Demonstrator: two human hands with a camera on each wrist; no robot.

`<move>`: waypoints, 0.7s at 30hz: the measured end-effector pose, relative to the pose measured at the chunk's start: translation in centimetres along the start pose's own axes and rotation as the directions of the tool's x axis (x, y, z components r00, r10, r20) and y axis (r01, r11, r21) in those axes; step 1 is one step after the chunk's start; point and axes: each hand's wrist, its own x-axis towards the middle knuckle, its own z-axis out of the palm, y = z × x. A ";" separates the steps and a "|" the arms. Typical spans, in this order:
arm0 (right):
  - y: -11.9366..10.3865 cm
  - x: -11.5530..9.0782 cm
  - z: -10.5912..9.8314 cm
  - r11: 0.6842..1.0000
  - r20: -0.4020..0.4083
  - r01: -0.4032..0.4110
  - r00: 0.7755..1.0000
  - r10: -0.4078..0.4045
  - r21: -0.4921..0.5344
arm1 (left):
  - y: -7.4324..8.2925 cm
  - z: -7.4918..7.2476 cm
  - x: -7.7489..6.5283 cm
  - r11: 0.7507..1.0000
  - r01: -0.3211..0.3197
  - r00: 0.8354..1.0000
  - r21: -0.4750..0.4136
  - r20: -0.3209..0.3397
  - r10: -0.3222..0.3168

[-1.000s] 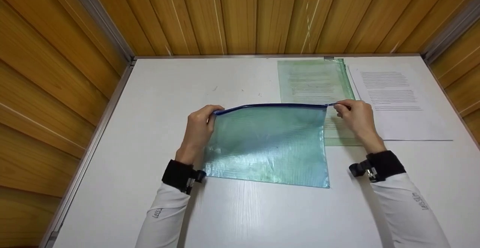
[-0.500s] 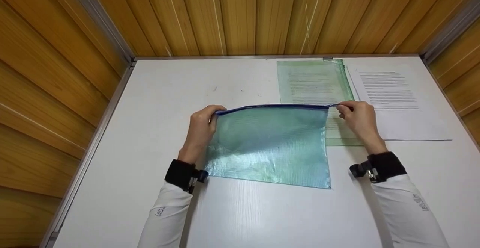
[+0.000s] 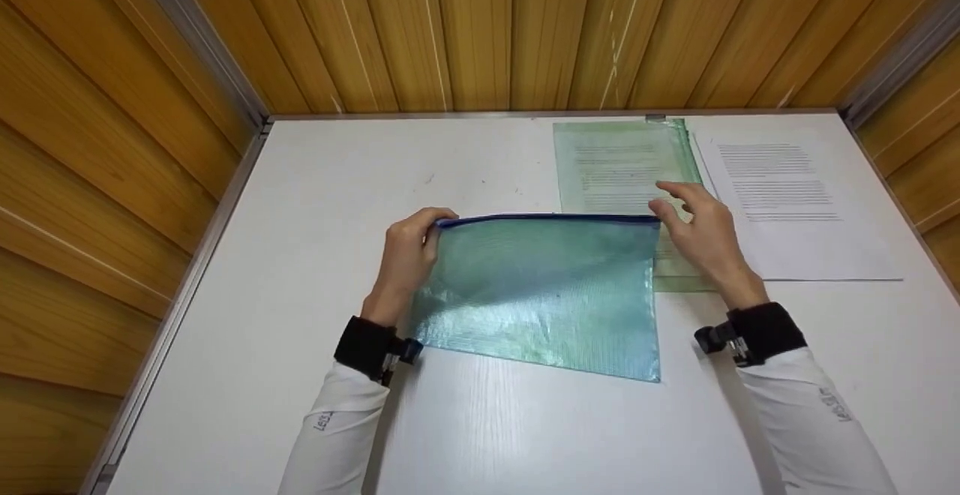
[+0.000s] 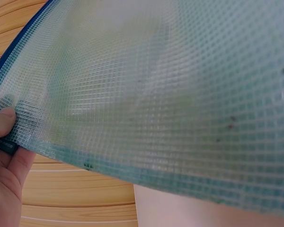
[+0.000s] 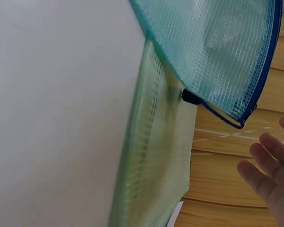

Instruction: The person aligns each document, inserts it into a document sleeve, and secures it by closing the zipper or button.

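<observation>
A translucent blue mesh zipper pouch [image 3: 540,292] is held up over the white table, its dark blue zipper edge [image 3: 555,217] along the top. My left hand [image 3: 407,255] pinches its upper left corner. In the left wrist view, the thumb lies on the mesh and a small dark tab [image 4: 7,145] shows under it. My right hand [image 3: 705,232] is at the upper right corner, fingers spread and holding nothing. From that corner hangs a blue cord [image 5: 222,117] with a dark end piece [image 5: 191,97], seen in the right wrist view.
Behind the pouch, a green mesh zipper pouch [image 3: 622,157] with printed paper inside lies on the table [image 3: 337,180]. Printed sheets [image 3: 817,247] lie to its right. Wood-patterned panels [image 3: 480,30] stand along the back and sides.
The right hand has let go of the cord at the zipper's right end and its fingers have spread. The left hand has shifted slightly right, still gripping the pouch's corner.
</observation>
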 end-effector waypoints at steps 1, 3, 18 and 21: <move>-0.4 0.1 0.2 0.999 0.018 0.033 0.999 -0.033 -0.020 | 0.0 0.1 0.0 1.000 0.002 1.000 0.000 -0.002 -0.002; -1.2 0.3 0.7 0.993 0.068 0.100 0.993 -0.096 -0.066 | 0.1 0.2 0.0 1.000 0.004 1.000 0.001 -0.003 -0.004; -2.2 0.8 2.7 0.951 0.322 0.284 0.917 -0.234 -0.118 | 0.5 0.7 0.4 0.997 0.056 0.997 -0.058 -0.052 -0.059; -2.1 0.6 2.9 0.955 0.298 0.285 0.922 -0.248 -0.084 | 0.5 0.8 0.5 0.995 0.078 0.994 -0.062 -0.068 -0.082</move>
